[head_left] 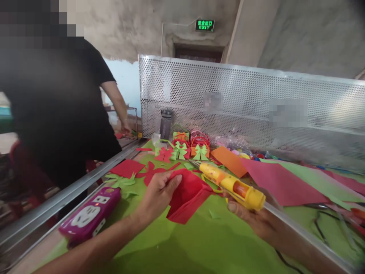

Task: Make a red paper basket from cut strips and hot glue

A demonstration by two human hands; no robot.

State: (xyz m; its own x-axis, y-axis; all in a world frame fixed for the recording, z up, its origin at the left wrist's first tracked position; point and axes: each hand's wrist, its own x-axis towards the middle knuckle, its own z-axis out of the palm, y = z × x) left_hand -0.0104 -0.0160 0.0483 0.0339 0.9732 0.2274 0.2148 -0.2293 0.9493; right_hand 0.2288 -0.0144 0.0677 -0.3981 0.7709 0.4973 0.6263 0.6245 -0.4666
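Pinching the red felt (186, 198) by its upper edge with the left hand (159, 185), just below mid-frame over the green desk (159, 247); gripping the yellow glue gun (226, 182) in the right hand (251, 217), right of centre, with nozzle (194, 164) aimed up-left. Seems to be at a gluing step. Probably calls next for holding the felt steady and turning the nozzle toward it, well clear of the left hand. Looks bright red, soft and folded, with a pocket-like hollow.
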